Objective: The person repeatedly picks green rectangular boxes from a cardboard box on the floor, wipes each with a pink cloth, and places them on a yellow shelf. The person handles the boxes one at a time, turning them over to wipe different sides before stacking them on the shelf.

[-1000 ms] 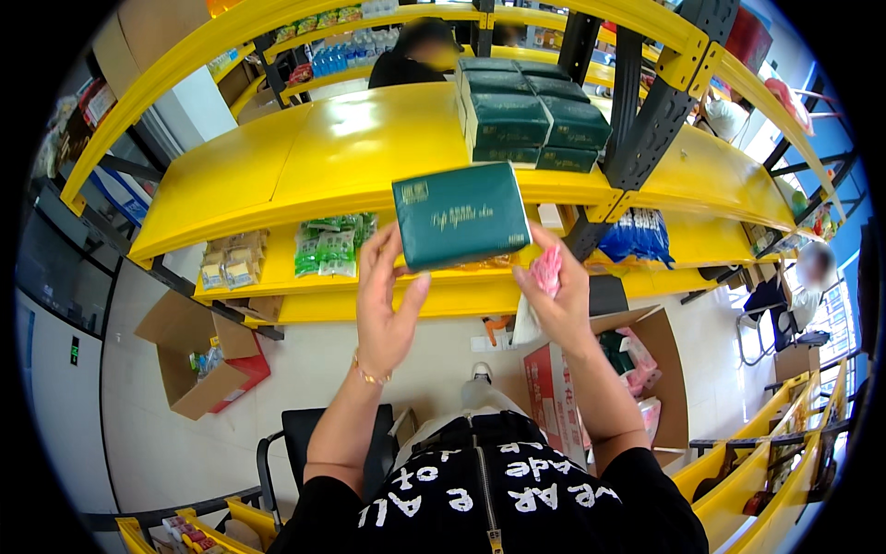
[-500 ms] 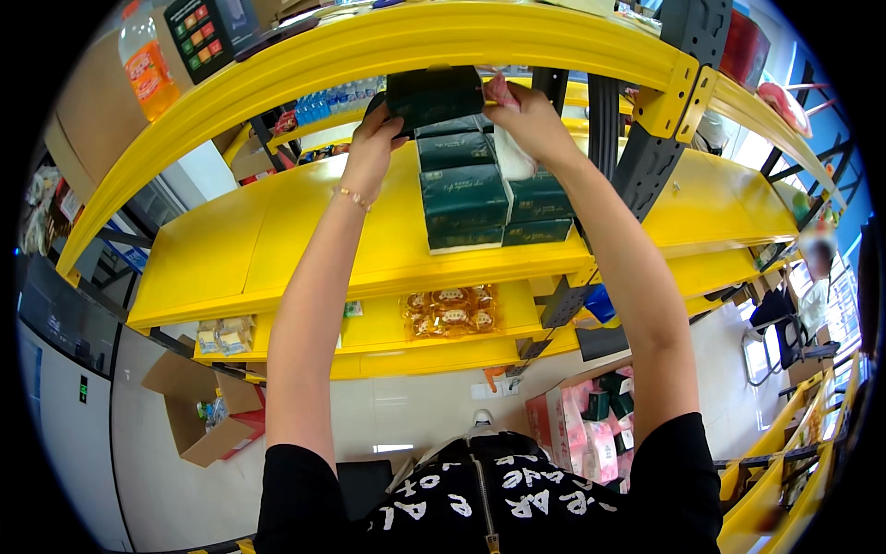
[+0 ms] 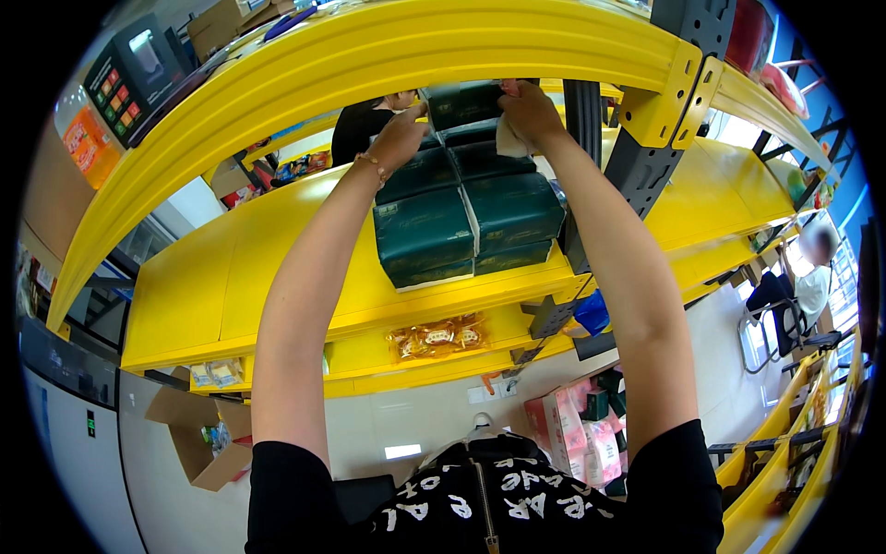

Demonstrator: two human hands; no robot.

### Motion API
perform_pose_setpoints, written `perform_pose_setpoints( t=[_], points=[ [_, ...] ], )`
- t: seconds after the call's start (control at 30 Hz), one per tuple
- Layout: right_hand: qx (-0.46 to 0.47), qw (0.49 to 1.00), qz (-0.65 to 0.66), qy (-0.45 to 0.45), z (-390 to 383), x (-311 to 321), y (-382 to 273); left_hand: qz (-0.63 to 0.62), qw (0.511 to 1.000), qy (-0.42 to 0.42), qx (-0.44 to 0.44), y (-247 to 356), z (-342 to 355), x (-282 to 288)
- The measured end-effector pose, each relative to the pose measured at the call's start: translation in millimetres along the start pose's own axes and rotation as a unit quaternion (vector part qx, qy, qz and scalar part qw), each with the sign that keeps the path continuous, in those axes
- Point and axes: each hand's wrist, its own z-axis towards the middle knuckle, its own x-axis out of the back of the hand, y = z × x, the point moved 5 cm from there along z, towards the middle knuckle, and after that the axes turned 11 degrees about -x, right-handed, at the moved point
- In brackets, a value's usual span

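My left hand grips the left end of a dark green tissue pack at the back of a stack, just below the upper yellow beam. My right hand holds the pack's right end, along with a pink and white crumpled item. Below them, several green packs are piled in two columns on a yellow shelf. The far fingertips of both hands are partly hidden.
An upper beam crosses above my hands, beside a grey upright. Orange snack packs lie on a lower shelf. A box of pink packs and an open carton stand below. One person is behind the rack, another sits right.
I raised the green pack from chest height and moved it forward under the upper beam, to the back of the stack. The stack now appears nearer, and the person behind shows again.
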Motion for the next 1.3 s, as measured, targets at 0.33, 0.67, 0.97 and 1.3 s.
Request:
perform_pose_setpoints(
  t=[0.33, 0.67, 0.97, 1.3],
  points=[
    [-0.042, 0.997, -0.064, 0.007, 0.9, -9.7, 13.7, -0.061, 0.997, 0.034, -0.044, -39.6, 16.6, -22.1],
    [-0.054, 0.995, -0.079, -0.005, -7.2, -6.5, 18.0, 0.013, 1.000, -0.013, 0.011, -63.4, 24.1, -34.2],
    [-0.052, 0.996, -0.078, 0.012, -4.8, -10.4, 25.1, 0.050, 0.997, -0.045, 0.024, -54.9, 22.9, -33.8],
    [-0.055, 0.995, -0.082, -0.002, -6.3, -11.5, 23.5, 0.075, 0.996, -0.048, 0.029, -39.8, 18.2, -28.7]
  ],
)
